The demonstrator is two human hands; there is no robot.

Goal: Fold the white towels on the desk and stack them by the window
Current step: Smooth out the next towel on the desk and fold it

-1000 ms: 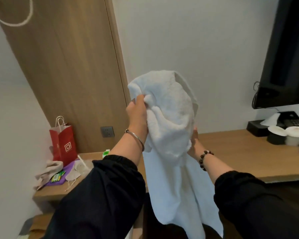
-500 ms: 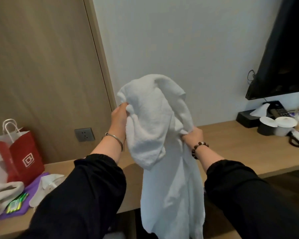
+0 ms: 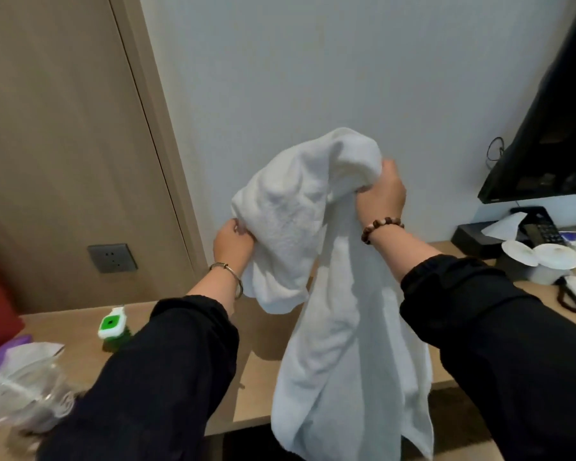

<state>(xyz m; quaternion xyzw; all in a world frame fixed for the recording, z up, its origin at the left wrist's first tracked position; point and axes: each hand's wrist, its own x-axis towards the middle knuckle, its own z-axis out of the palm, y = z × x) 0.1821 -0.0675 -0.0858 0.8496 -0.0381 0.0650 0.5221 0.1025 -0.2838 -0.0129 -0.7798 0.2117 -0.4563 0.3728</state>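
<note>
White towel [image 3: 330,294] held up in air over wooden desk [image 3: 80,331], bunched on top, long end hanging past desk's front edge; left hand [image 3: 231,242] pinches towel's left edge, lower; right hand [image 3: 381,194] clenched around upper fold, higher; green-topped container [image 3: 112,326] stands on desk behind left sleeve; paper cups [image 3: 542,257] at far right.

The arms wore loose black long sleeves, the left sleeve [image 3: 167,377] and the right sleeve [image 3: 499,327] each gathered into a bunched cuff short of the wrist. A thin silver-coloured bangle [image 3: 229,271] circled the wrist below the left hand [image 3: 232,243]. A bracelet [image 3: 381,225] of brown beads, a few paler, sat at the wrist of the right hand [image 3: 382,198].
</note>
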